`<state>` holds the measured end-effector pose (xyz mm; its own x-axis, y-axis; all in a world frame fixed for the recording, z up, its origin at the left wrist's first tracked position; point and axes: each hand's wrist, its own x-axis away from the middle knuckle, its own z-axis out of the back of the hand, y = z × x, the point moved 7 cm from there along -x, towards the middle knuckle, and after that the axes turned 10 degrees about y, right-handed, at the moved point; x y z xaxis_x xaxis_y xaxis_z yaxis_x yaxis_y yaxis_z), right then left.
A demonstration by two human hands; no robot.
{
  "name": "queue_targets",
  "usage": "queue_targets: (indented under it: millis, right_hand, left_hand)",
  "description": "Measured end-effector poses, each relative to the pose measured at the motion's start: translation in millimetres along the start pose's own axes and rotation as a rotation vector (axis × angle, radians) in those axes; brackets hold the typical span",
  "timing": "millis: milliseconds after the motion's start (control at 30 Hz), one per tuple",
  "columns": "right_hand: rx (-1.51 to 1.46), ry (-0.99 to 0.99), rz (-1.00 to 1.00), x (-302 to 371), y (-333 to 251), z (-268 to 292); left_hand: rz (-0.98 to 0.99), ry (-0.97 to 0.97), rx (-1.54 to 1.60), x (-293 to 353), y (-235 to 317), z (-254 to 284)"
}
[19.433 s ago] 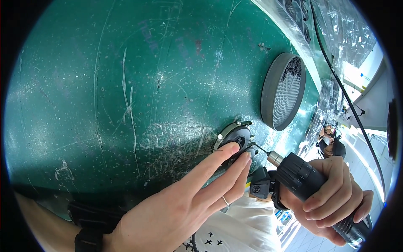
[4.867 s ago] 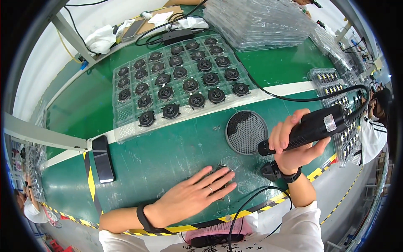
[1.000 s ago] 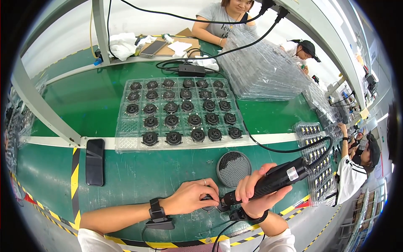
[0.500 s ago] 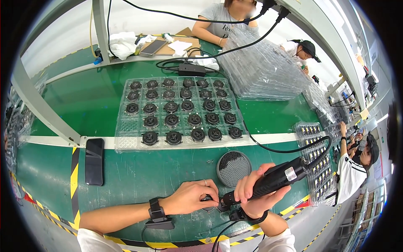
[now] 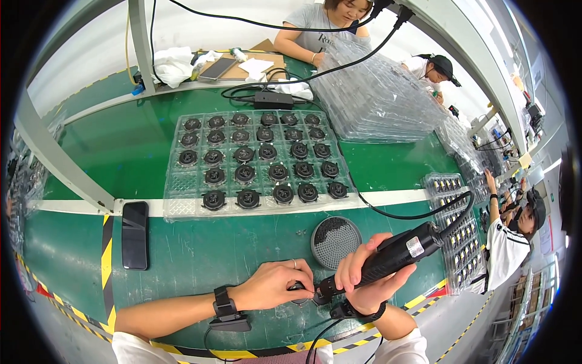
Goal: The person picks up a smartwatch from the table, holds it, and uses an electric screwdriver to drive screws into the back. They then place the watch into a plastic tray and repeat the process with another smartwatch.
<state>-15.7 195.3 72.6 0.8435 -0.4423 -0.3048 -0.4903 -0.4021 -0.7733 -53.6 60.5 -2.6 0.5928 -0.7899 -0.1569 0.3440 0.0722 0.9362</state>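
My right hand (image 5: pixel 365 286) is wrapped round a black corded electric screwdriver (image 5: pixel 397 255), tilted so its nose points down and left. The tip of the screwdriver meets a small dark round watch case (image 5: pixel 297 287) on the green bench. With pinched fingers, my left hand (image 5: pixel 273 285) grips that watch case beside the tip; the fingers cover much of it. Just beyond my hands stands a round grey dish (image 5: pixel 337 244) with a dimpled floor and small black screws heaped at its far left. Farther off, a clear plastic tray (image 5: pixel 182 188) bears rows of black round watch cases.
A black phone (image 5: pixel 134 236) lies at left. Stacked clear trays (image 5: pixel 376 97) stand at far right, and another filled tray (image 5: pixel 454 230) is at right. The cord (image 5: pixel 400 216) loops over the bench. Several people work beyond. A metal frame post (image 5: pixel 60 151) rises at left.
The view has shifted very slightly. My hands, the screwdriver and the watch case keep almost the same places.
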Motion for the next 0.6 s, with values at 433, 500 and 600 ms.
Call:
queue_targets:
  millis: [433,500,600]
  right_hand:
    - [-0.009,0.000,-0.068,3.6,9.2,16.0]
    - [-0.011,0.002,-0.075,2.6,10.2,17.2]
    - [-0.037,-0.014,-0.106,1.9,9.7,17.3]
  left_hand:
    - [0.060,0.010,-0.009,-7.8,8.6,-5.5]
    - [0.107,0.028,-0.020,-6.3,6.1,-2.3]
    - [0.118,0.034,-0.030,-8.7,2.2,-4.8]
